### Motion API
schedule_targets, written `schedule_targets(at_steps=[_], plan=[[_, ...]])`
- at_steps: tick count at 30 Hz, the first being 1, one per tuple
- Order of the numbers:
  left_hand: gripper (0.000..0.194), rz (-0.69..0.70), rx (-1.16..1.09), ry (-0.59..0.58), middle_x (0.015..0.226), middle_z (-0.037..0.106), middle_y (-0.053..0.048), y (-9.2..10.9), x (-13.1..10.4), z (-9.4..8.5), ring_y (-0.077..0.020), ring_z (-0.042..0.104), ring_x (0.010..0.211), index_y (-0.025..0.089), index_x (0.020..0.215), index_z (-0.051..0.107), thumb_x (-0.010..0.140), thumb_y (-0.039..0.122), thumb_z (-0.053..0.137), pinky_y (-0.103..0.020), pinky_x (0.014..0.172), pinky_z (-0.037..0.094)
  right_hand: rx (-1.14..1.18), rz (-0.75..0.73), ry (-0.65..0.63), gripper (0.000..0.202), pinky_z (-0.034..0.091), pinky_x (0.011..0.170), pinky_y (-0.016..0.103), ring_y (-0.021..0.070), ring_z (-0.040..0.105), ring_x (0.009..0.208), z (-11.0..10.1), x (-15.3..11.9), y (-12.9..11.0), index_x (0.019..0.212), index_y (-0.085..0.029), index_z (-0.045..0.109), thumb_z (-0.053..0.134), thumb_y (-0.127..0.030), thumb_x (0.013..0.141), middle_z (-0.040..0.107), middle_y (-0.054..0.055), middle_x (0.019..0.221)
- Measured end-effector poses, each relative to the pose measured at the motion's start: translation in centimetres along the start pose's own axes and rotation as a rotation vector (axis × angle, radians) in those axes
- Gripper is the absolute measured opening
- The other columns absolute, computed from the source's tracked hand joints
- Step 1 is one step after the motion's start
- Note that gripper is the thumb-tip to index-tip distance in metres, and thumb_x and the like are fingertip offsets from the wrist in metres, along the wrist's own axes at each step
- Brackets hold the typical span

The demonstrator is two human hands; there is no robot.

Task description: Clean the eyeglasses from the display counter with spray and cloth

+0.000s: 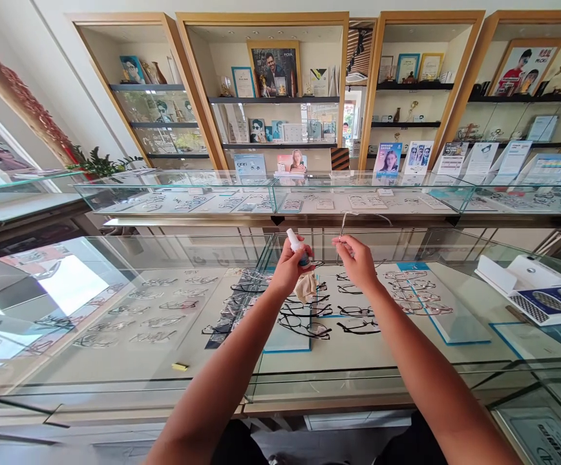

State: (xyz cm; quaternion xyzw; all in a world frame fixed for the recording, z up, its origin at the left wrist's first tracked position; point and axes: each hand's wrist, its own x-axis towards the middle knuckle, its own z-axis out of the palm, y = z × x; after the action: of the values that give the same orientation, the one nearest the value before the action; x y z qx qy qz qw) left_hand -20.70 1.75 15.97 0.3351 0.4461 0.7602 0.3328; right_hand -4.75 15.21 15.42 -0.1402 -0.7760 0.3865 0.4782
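Above the glass display case, my left hand is wrapped round a small bottle with a white nozzle, which points up. A beige cloth hangs below that hand. To the right, my right hand pinches a thin-framed pair of glasses by one part, with the rest of the frame extending up and to the right. The bottle and the glasses are apart. Beneath both hands, rows of dark-framed glasses lie inside the case.
A white and blue box stands open on the case at the right. Rows of glasses lie inside at the left. A small yellow object is near the front. Behind are a second glass case and wooden shelves.
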Motion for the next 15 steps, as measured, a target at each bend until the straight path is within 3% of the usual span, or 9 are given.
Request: schedule_targets(at_steps=[3,7,12,15], plan=[[0.051,-0.082,-0.098,-0.099,0.081,0.054,0.000,0.4,0.1,-0.6,-0.0169,0.055,0.076,0.023,0.096,0.064,0.074,0.060,0.090,-0.025,0.056,0.048,0.225,0.117,-0.113,0.031,0.059,0.089,0.040,0.0241,0.077,0.093,0.2,0.0,-0.1,0.101,-0.026,0.077,0.064,-0.054,0.102,0.085,0.007,0.109],[0.072,-0.196,-0.223,-0.249,0.072,0.046,-0.002,1.3,0.2,-1.4,-0.0173,0.050,0.067,0.021,0.071,0.057,0.086,0.090,0.065,-0.028,0.052,0.042,0.399,0.232,-0.251,0.031,0.056,0.085,0.038,0.0213,0.074,0.085,0.5,0.0,-0.9,0.095,-0.026,0.078,0.070,-0.056,0.097,0.085,0.005,0.104],[0.078,-0.271,-0.241,-0.299,0.066,0.039,-0.001,1.4,0.1,-1.7,-0.0161,0.043,0.058,0.022,0.065,0.050,0.091,0.095,0.050,-0.027,0.048,0.034,0.460,0.282,-0.328,0.035,0.051,0.082,0.037,0.0211,0.074,0.082,0.7,-0.2,-1.7,0.099,-0.026,0.080,0.071,-0.059,0.096,0.085,0.004,0.101],[0.072,-0.209,-0.202,-0.248,0.070,0.048,-0.003,1.0,0.2,-1.6,-0.0187,0.053,0.065,0.021,0.069,0.059,0.089,0.090,0.059,-0.031,0.055,0.046,0.487,0.305,-0.371,0.036,0.050,0.081,0.037,0.0211,0.074,0.084,1.0,-0.4,-2.0,0.099,-0.025,0.080,0.072,-0.060,0.095,0.085,0.004,0.102]])
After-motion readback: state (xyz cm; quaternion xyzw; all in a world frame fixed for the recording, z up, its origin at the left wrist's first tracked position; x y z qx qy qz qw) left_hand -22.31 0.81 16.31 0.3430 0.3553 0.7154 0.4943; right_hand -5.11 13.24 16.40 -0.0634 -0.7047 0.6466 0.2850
